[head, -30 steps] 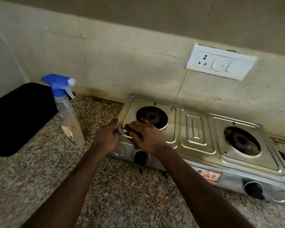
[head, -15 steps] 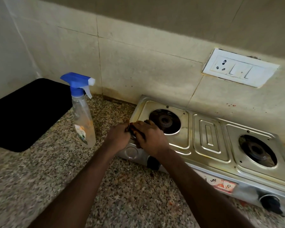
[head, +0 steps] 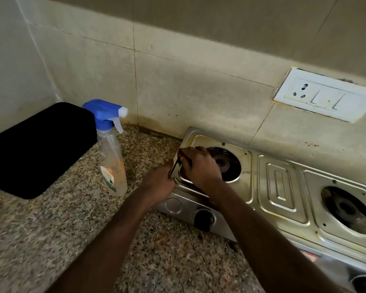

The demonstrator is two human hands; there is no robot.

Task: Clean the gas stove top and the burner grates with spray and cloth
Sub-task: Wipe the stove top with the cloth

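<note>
A steel two-burner gas stove (head: 283,191) stands on the counter against the wall, with no grates on its burners. My right hand (head: 201,166) presses down on the stove's left side, next to the left burner (head: 226,163). Its curled fingers hold a small dark cloth (head: 181,154), which is mostly hidden under them. My left hand (head: 159,182) is curled against the stove's left front edge and touches it. A clear spray bottle (head: 112,166) with a blue trigger head stands upright on the counter, left of both hands.
A black rounded object (head: 36,149) lies on the speckled granite counter (head: 51,240) at the far left. A white socket plate (head: 325,96) is on the tiled wall above the stove. Black knobs (head: 204,216) stick out of the stove's front. The right burner (head: 347,208) is uncovered.
My right hand has slid the cloth from the stove's front-left corner back along the left rim. My left hand stays at the stove's edge. The view has shifted left.
</note>
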